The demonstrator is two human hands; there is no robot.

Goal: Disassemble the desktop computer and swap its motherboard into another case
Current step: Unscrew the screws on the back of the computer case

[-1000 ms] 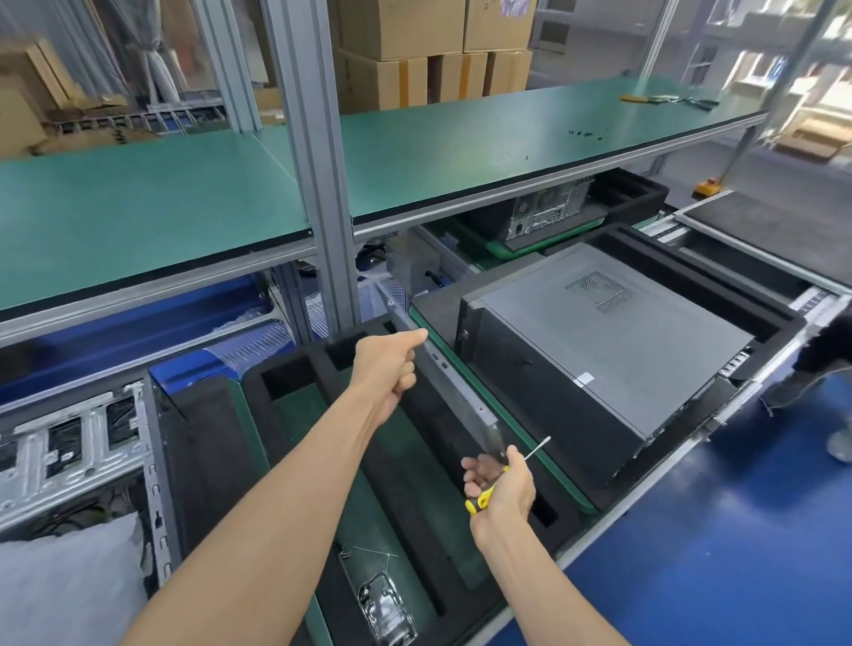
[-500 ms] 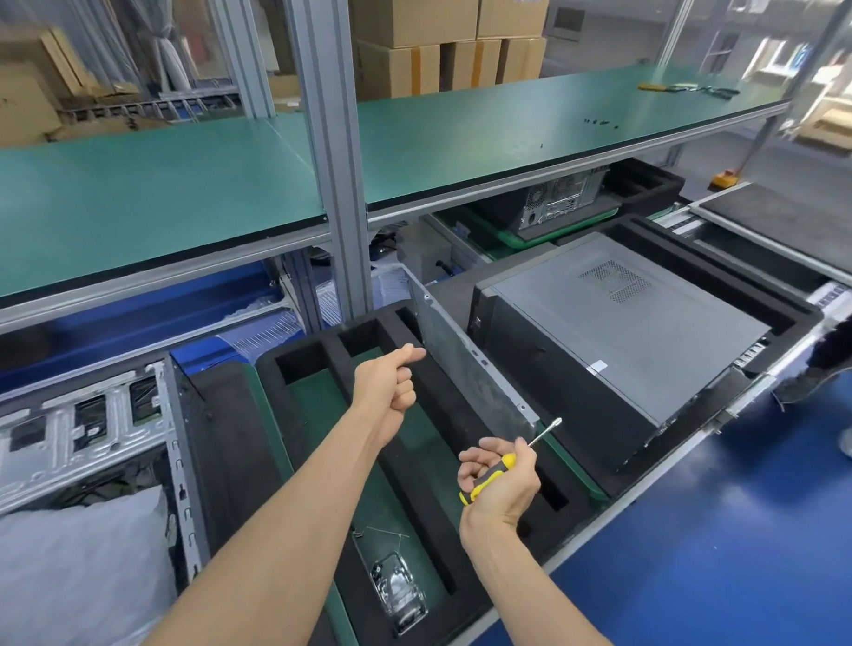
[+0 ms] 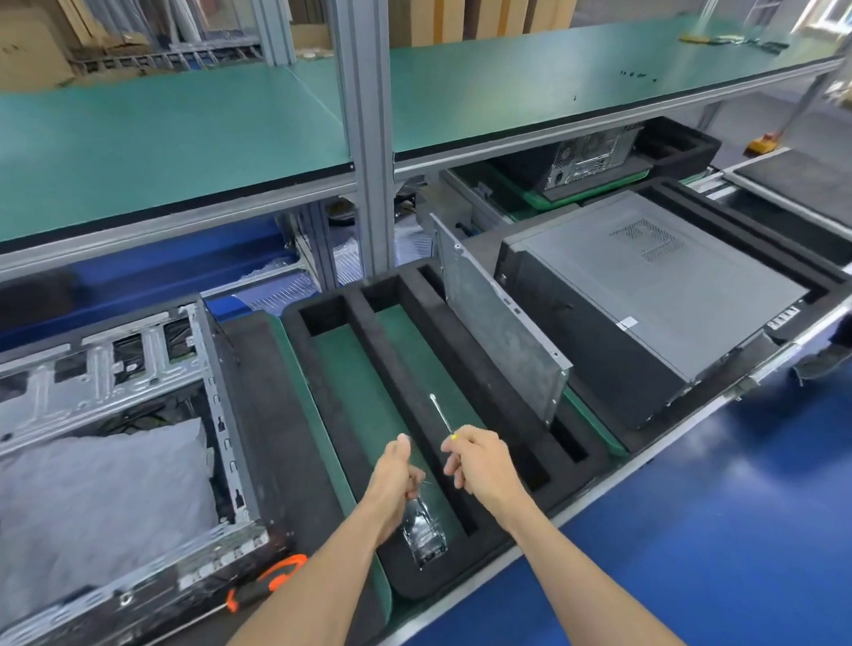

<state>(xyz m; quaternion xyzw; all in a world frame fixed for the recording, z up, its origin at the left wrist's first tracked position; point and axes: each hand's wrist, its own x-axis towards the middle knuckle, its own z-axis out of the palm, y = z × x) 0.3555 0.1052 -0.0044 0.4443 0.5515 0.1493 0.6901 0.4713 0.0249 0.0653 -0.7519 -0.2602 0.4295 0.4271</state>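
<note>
Leaning upright in a slot of the black foam tray (image 3: 469, 364), the grey side panel (image 3: 501, 330) stands free of both hands, tilted toward the closed case (image 3: 654, 286) just to its right. Open case (image 3: 104, 430) lies at far left, a white bag (image 3: 92, 503) inside it. Right hand (image 3: 482, 461) grips a screwdriver (image 3: 441, 414), fingers curled round the yellow handle, shaft pointing up and away. Left hand (image 3: 395, 473) is curled in a loose fist just beside the right one; cannot tell whether it holds anything. Below the left hand, a clear plastic packet (image 3: 424, 530) sits in the tray's green-floored channel. Orange-handled tool (image 3: 273, 579) lies near the open case's front edge. Green shelf (image 3: 166, 138) above.
</note>
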